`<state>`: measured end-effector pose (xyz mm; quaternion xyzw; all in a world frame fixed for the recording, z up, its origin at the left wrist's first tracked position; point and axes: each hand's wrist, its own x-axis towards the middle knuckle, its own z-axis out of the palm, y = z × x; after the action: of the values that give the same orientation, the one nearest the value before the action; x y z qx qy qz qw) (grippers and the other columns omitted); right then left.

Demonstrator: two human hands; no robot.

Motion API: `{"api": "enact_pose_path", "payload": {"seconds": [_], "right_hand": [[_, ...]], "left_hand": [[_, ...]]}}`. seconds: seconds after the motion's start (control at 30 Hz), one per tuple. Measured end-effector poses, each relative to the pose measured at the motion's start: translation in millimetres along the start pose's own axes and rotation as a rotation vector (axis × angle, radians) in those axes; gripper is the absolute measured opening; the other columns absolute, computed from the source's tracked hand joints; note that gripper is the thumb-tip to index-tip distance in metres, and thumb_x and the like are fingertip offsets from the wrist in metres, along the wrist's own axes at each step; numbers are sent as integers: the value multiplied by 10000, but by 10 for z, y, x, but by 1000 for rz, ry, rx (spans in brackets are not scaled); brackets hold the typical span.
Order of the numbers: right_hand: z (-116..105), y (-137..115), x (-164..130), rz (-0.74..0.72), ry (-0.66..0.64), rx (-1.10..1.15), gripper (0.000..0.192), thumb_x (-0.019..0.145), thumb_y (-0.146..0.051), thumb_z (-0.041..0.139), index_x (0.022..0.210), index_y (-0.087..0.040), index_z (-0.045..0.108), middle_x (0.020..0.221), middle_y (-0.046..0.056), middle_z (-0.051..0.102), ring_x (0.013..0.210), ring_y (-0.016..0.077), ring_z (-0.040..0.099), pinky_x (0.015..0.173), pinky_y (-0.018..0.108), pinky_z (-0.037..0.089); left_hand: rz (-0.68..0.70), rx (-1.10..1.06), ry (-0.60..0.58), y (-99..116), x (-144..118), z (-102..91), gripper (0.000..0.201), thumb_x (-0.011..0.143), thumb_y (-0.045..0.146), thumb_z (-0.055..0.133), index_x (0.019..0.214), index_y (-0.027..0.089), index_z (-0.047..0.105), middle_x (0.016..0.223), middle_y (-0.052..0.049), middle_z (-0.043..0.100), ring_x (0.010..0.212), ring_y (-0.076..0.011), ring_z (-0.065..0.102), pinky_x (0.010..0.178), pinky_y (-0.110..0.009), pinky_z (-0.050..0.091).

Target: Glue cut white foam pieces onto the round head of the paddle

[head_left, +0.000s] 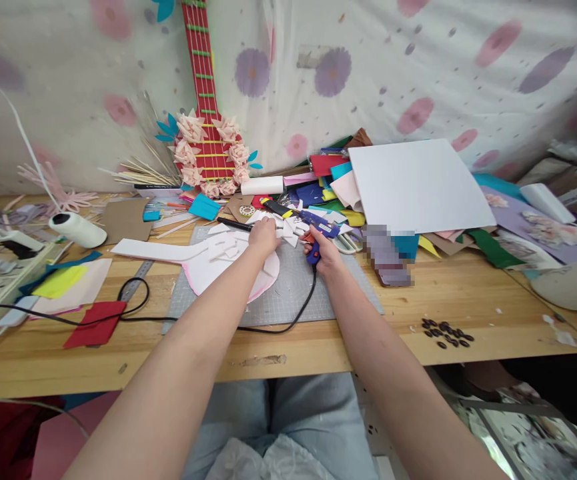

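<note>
My right hand (324, 253) grips the handle of a blue hot glue gun (319, 229), whose nozzle points left towards small white foam pieces (288, 230). Its black cord (288, 320) loops across the grey cutting mat (298, 287). My left hand (264, 236) presses down on the white pieces at the top of a white and pink guitar-shaped foam cutout (203, 257) lying on the mat. Both forearms reach out from the bottom of the view.
A red foam guitar with paper flowers (208, 143) leans on the flowered wall cloth. A white sheet (415, 185) tops a pile of coloured foam. A thread spool (78, 230), red felt (91, 325), metal ruler (137, 279) and dark beads (448, 333) lie on the wooden table (493, 300).
</note>
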<state>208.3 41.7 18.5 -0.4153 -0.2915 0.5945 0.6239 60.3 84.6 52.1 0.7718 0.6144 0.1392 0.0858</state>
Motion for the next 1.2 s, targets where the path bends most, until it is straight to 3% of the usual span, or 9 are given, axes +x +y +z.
{"api": "enact_pose_path", "payload": {"seconds": [0.17,0.3,0.47,0.67,0.83,1.0,1.2], "right_hand": [[-6,-4,-3,-1,-33,-10,347,630,-476,747,672,-183,565,641,-22,632,411,30,424,395,172,387],[26,8,-41,-17,-41,-82,371,574,-486,776,661,-177,590,568,-20,600,417,41,429,389,172,381],[109,54,-115,14,-120,-199,398,524,-499,793,643,-169,604,538,-13,586,418,44,424,392,175,382],[134,95,-144,17,-148,-269,408,522,-519,784,640,-169,611,528,-22,561,438,53,437,399,177,376],[118,100,-145,6,-152,-247,413,523,-517,789,643,-164,611,555,-18,564,445,48,415,410,182,377],[124,114,-149,-14,-106,-226,415,506,-519,794,651,-175,613,602,-3,598,451,52,410,408,192,376],[141,112,-184,-32,-114,-261,380,550,-510,765,686,-179,636,724,21,651,474,56,445,450,214,420]], "left_hand": [[-68,-381,243,-81,-73,-118,212,772,315,639,914,172,572,1056,-80,589,969,-194,565,837,-299,418],[-115,-785,334,-292,-261,-188,293,797,469,558,821,177,552,856,-42,617,806,-157,574,739,-275,434],[-181,-1074,266,-550,-742,-89,452,729,658,496,738,207,497,710,2,540,634,-118,506,623,-256,427],[-171,-1096,178,-663,-1172,-20,459,725,670,492,676,214,483,550,45,414,484,-96,386,507,-252,347],[-131,-1029,220,-689,-1109,38,383,726,578,563,726,195,543,555,43,444,520,-103,425,507,-240,356],[-138,-965,364,-679,-853,160,267,781,443,568,813,178,580,767,-27,588,700,-139,543,546,-233,418],[-143,-1040,512,-729,-620,250,275,791,400,581,922,161,613,994,-98,597,908,-183,559,614,-250,492]]}}
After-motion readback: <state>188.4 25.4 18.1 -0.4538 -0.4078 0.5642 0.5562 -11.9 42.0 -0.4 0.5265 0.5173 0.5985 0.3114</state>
